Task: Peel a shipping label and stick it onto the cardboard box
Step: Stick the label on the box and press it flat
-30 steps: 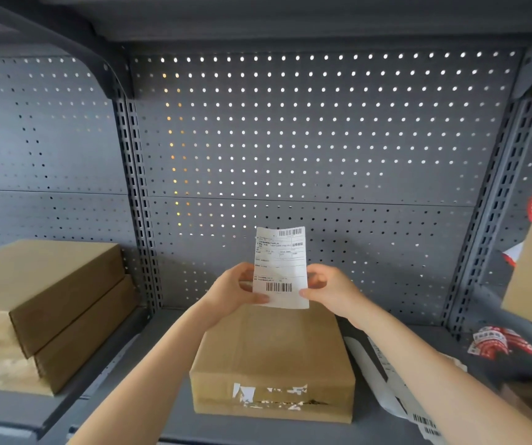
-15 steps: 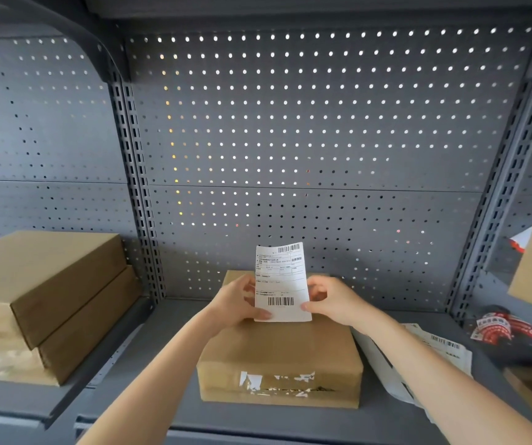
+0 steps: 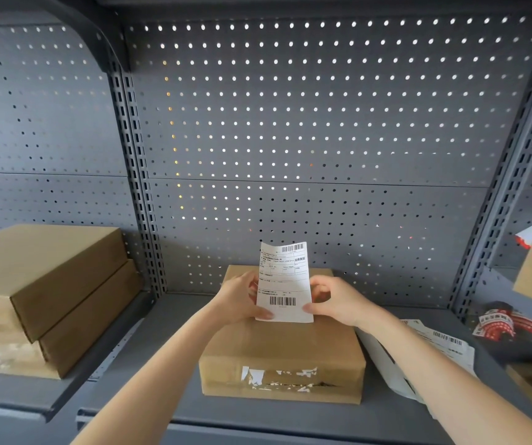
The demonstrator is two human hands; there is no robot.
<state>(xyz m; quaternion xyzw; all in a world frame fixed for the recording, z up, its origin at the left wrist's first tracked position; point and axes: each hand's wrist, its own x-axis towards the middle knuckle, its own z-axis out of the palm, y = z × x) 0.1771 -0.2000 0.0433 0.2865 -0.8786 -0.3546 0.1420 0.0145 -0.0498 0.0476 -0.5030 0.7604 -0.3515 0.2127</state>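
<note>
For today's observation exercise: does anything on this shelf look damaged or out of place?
Yes. The brown cardboard box under the hands bears ragged white scraps of a torn-off old label on its front face. Loose white label sheets lie strewn on the shelf to its right.

I saw my left hand (image 3: 238, 298) and right hand (image 3: 338, 301) pinching the lower corners of a white printed shipping label (image 3: 284, 282), held upright above a flat brown cardboard box (image 3: 282, 351) on the grey metal shelf (image 3: 174, 332). Loose white label sheets (image 3: 444, 348) lay just right of the box.
</note>
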